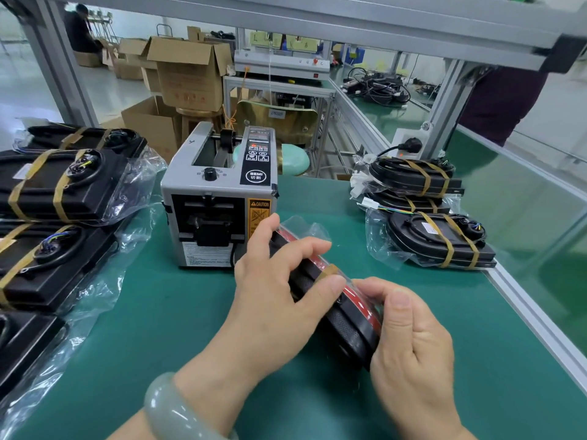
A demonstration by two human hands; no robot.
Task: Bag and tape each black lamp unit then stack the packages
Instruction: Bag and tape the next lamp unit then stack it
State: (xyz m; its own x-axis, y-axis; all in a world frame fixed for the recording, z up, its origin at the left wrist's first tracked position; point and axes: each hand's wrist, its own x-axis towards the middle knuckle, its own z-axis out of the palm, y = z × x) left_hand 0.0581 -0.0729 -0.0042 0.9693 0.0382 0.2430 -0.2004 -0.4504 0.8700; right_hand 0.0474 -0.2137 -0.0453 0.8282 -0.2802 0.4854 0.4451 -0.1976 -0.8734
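Between left hand [273, 296] and right hand [409, 341], both gripping, sits the lamp unit [347, 325].

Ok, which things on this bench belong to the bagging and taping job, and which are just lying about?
Job:
- bagged black lamp unit with brown tape strip, gripped by left hand and right hand
- grey tape dispenser machine
- right stack of taped lamp packages
- left taped lamp packages

Lying about:
- brown cardboard boxes
- tangled black cables on the far bench
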